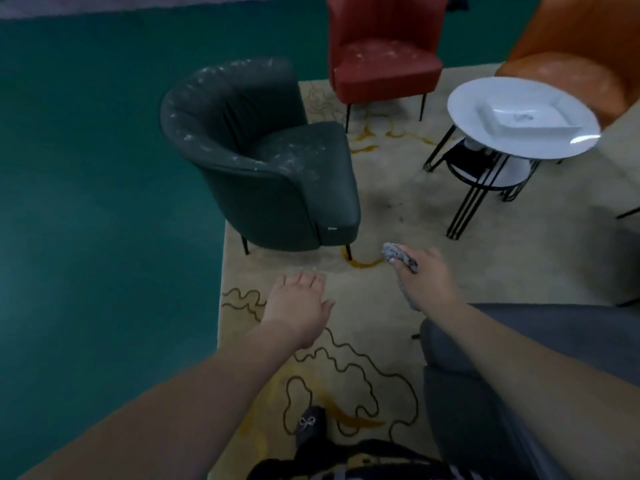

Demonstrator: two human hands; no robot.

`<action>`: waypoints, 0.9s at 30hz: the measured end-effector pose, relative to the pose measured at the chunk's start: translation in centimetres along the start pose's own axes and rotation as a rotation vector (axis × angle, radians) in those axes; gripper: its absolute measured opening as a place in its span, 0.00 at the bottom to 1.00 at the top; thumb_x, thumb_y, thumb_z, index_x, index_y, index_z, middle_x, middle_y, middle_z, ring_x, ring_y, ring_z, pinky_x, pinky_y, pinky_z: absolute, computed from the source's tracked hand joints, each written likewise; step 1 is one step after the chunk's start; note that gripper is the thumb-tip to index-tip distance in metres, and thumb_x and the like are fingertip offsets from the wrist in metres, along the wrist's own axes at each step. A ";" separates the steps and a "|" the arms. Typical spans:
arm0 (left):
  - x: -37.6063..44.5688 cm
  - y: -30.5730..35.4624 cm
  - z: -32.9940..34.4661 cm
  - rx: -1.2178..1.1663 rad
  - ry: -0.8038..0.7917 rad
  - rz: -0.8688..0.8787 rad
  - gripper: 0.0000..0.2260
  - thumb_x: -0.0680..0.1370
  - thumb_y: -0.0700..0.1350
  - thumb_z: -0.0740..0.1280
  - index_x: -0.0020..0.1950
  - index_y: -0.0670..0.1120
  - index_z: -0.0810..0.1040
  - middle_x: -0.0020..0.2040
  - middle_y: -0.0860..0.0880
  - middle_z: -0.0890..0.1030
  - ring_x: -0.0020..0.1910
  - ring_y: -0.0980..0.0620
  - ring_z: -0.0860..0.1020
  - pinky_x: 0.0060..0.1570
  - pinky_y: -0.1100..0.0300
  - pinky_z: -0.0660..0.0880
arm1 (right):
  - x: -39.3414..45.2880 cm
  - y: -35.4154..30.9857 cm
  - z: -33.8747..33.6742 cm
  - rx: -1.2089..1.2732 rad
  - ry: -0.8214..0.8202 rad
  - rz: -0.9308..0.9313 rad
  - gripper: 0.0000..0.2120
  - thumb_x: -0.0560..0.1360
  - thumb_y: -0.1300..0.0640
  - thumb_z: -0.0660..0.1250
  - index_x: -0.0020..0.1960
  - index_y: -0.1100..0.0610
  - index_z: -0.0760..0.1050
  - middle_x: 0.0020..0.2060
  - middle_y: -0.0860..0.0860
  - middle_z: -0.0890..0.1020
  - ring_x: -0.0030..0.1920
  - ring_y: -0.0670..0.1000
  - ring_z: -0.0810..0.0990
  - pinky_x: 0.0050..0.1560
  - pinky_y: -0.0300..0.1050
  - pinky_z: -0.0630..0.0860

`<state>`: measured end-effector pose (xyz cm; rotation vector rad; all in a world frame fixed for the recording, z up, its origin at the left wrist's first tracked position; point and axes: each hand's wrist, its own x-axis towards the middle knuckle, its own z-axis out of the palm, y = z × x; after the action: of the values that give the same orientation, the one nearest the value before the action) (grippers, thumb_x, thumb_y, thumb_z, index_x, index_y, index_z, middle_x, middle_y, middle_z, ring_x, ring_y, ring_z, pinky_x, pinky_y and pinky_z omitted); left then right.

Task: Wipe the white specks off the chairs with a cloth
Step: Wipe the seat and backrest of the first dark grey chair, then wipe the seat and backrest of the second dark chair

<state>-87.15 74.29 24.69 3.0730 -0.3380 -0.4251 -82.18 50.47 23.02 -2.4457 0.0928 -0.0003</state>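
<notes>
Head view, right hand [427, 271] gripping cloth [394, 253]

Round white table [485, 147] on black wire legs, square white dish [526, 114] on top; patterned beige rug [398, 209]; green floor [86, 168].

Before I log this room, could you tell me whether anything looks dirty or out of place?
Yes: white specks dirty the dark green chair on its backrest and seat, and the red chair on its seat.

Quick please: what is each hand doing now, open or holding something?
Left hand: open, fingers straight, holding nothing.
Right hand: grips the grey cloth.
</notes>
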 end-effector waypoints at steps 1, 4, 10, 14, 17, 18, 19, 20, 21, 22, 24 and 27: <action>1.4 -0.4 -0.4 0.010 0.013 0.027 0.28 0.81 0.60 0.47 0.78 0.48 0.53 0.78 0.49 0.58 0.76 0.47 0.55 0.74 0.47 0.52 | 1.1 -0.1 0.0 0.004 0.024 0.018 0.18 0.78 0.49 0.64 0.66 0.52 0.75 0.52 0.56 0.76 0.46 0.48 0.74 0.48 0.36 0.67; 6.0 -1.4 -1.8 0.024 0.002 0.101 0.28 0.81 0.60 0.47 0.78 0.49 0.52 0.78 0.50 0.57 0.76 0.48 0.54 0.74 0.48 0.49 | 4.4 0.0 0.0 0.013 0.095 0.092 0.18 0.77 0.47 0.64 0.65 0.49 0.75 0.51 0.53 0.74 0.44 0.46 0.72 0.48 0.37 0.66; 15.1 -1.0 -2.8 0.024 -0.020 0.137 0.28 0.81 0.60 0.46 0.79 0.50 0.51 0.78 0.51 0.56 0.76 0.48 0.53 0.74 0.48 0.47 | 12.0 2.2 -1.0 0.055 0.152 0.130 0.16 0.77 0.45 0.64 0.62 0.47 0.77 0.46 0.53 0.75 0.41 0.44 0.72 0.40 0.36 0.66; 22.3 0.3 -4.2 0.034 -0.033 0.142 0.28 0.81 0.59 0.47 0.79 0.50 0.52 0.79 0.50 0.55 0.77 0.48 0.53 0.74 0.47 0.48 | 19.0 4.2 -2.5 0.034 0.150 0.124 0.17 0.78 0.45 0.63 0.65 0.47 0.75 0.47 0.50 0.72 0.39 0.37 0.69 0.36 0.30 0.64; 27.5 1.0 -5.3 0.016 -0.047 0.076 0.27 0.81 0.59 0.47 0.79 0.50 0.52 0.79 0.51 0.54 0.77 0.48 0.53 0.75 0.47 0.48 | 24.6 5.0 -4.0 0.028 0.152 0.076 0.17 0.77 0.46 0.64 0.65 0.48 0.75 0.47 0.51 0.72 0.39 0.38 0.69 0.41 0.31 0.63; 29.2 1.2 -5.7 0.008 -0.063 0.054 0.28 0.81 0.60 0.47 0.79 0.51 0.51 0.79 0.51 0.54 0.77 0.48 0.53 0.74 0.47 0.48 | 26.3 5.3 -4.5 0.025 0.141 0.081 0.17 0.77 0.46 0.64 0.65 0.47 0.75 0.47 0.50 0.71 0.40 0.40 0.69 0.44 0.35 0.64; 30.6 1.3 -6.0 0.005 -0.070 0.030 0.28 0.81 0.60 0.47 0.79 0.51 0.51 0.79 0.51 0.54 0.77 0.49 0.53 0.74 0.47 0.49 | 27.9 5.6 -5.0 0.029 0.122 0.091 0.18 0.77 0.46 0.64 0.66 0.47 0.74 0.47 0.49 0.70 0.42 0.44 0.71 0.46 0.38 0.66; 32.0 1.4 -6.3 0.005 -0.069 0.006 0.28 0.81 0.60 0.47 0.79 0.51 0.50 0.79 0.51 0.54 0.77 0.49 0.53 0.74 0.47 0.49 | 29.5 5.7 -5.4 0.035 0.104 0.090 0.18 0.77 0.46 0.64 0.67 0.46 0.74 0.47 0.49 0.69 0.42 0.46 0.72 0.47 0.39 0.66; 33.4 1.4 -6.6 0.002 -0.072 -0.011 0.28 0.81 0.60 0.47 0.79 0.51 0.50 0.79 0.51 0.54 0.77 0.49 0.53 0.74 0.47 0.49 | 31.0 5.9 -5.7 0.034 0.087 0.080 0.18 0.78 0.45 0.64 0.67 0.46 0.73 0.47 0.49 0.69 0.42 0.46 0.72 0.47 0.40 0.67; 34.9 1.2 -7.0 -0.009 -0.078 -0.022 0.28 0.81 0.60 0.47 0.79 0.51 0.50 0.79 0.51 0.54 0.77 0.49 0.53 0.74 0.47 0.49 | 32.5 6.0 -6.0 0.030 0.076 0.073 0.19 0.78 0.46 0.64 0.67 0.46 0.73 0.48 0.49 0.69 0.42 0.46 0.72 0.47 0.40 0.67; 37.2 0.7 -7.5 -0.028 -0.077 -0.054 0.28 0.81 0.61 0.47 0.79 0.51 0.50 0.78 0.51 0.54 0.77 0.49 0.54 0.74 0.47 0.50 | 35.3 6.3 -6.2 0.010 0.054 0.059 0.19 0.78 0.46 0.64 0.68 0.47 0.72 0.49 0.50 0.70 0.41 0.46 0.71 0.47 0.40 0.67; 40.2 -0.2 -8.2 -0.048 -0.092 -0.097 0.28 0.81 0.61 0.46 0.79 0.50 0.50 0.79 0.51 0.54 0.77 0.49 0.54 0.75 0.48 0.50 | 39.1 6.1 -5.8 0.001 0.014 0.047 0.19 0.78 0.46 0.63 0.68 0.47 0.72 0.49 0.50 0.69 0.40 0.46 0.72 0.47 0.39 0.67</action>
<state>-47.17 65.74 21.84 3.0385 -0.1784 -0.5710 -43.73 39.43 22.64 -2.4426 0.1565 0.0035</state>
